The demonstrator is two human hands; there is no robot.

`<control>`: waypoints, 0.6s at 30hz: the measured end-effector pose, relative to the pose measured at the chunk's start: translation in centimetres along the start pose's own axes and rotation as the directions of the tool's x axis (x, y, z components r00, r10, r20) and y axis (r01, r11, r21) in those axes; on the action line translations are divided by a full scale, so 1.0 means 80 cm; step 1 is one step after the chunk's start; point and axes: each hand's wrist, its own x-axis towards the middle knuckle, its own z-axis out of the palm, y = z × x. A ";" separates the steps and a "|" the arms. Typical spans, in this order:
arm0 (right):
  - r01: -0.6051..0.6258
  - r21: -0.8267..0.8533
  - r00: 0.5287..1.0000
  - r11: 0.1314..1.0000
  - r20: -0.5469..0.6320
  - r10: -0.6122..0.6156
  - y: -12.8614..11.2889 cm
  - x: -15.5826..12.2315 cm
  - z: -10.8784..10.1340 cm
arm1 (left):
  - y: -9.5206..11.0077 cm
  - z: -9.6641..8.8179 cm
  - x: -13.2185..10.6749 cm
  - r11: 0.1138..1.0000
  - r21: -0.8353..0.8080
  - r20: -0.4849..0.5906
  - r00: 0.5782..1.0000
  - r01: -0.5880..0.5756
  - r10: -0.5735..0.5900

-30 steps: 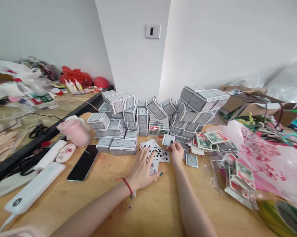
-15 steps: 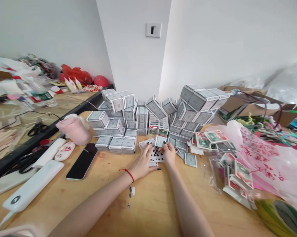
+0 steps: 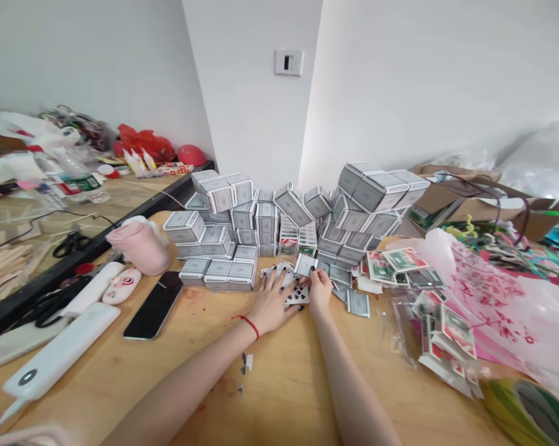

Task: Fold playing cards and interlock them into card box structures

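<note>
Left hand (image 3: 269, 305) rests, fingers spread, on the face-up cards (image 3: 299, 294) on the desk (image 3: 279, 384), while the right hand (image 3: 321, 290) pinches a grey-backed card (image 3: 305, 264) at those cards' far right edge. Left of the face-up cards lies a phone (image 3: 154, 306); behind them, stacked grey blocks (image 3: 219, 271).

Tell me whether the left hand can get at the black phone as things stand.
Probably yes: the black phone lies uncovered on the wooden tabletop, and no object stands between it and the left hand, though that hand is spread over playing cards and would have to leave them.
</note>
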 end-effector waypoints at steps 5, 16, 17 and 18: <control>-0.029 0.049 1.000 0.998 -0.010 0.029 -0.003 0.001 -0.002 | -0.021 0.014 0.025 0.997 0.039 0.011 0.998 0.068 -0.069; -0.008 0.014 1.000 1.000 0.023 0.008 -0.004 0.002 -0.002 | -0.005 0.008 0.032 0.963 0.140 -0.073 0.972 0.231 -0.223; -0.010 0.007 1.000 1.000 0.021 0.009 -0.004 0.003 -0.002 | -0.002 0.008 0.029 0.961 0.138 -0.077 0.970 0.241 -0.233; -0.011 0.002 1.000 1.000 0.018 0.011 -0.003 0.003 -0.002 | 0.000 0.008 0.025 0.956 0.139 -0.082 0.965 0.257 -0.247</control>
